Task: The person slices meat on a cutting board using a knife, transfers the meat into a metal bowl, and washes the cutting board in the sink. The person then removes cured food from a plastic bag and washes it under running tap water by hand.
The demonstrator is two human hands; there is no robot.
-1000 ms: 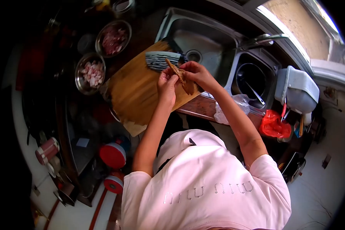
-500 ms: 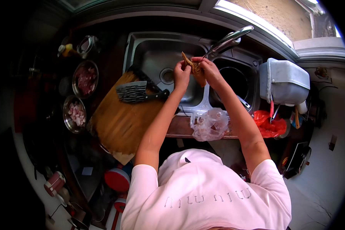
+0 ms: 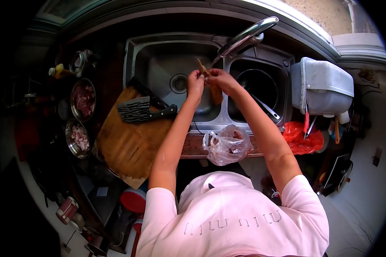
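Over the left sink basin (image 3: 155, 60), both hands are closed on a brown, wrinkled, flat piece (image 3: 216, 94); its exact kind does not show. My left hand (image 3: 195, 88) pinches it from the left, and my right hand (image 3: 224, 81) grips it from the right. One end pokes up above the fingers and the other hangs below my right hand. A chrome faucet (image 3: 248, 33) reaches out just above the piece, with what looks like a thin stream of water at its mouth. My fingertips partly hide the middle of the piece.
Left of the sink, a cleaver (image 3: 135, 109) lies on a wooden cutting board (image 3: 128, 145), near two metal bowls of meat (image 3: 83, 100). A clear plastic bag (image 3: 228, 145) sits at the counter edge. The right basin holds a dark pan (image 3: 257, 88); beyond stands a grey lidded box (image 3: 324, 88).
The view has shifted slightly, moving the sink and board left in the picture. My hands have turned the brown piece a little and remain gripping it near the faucet.
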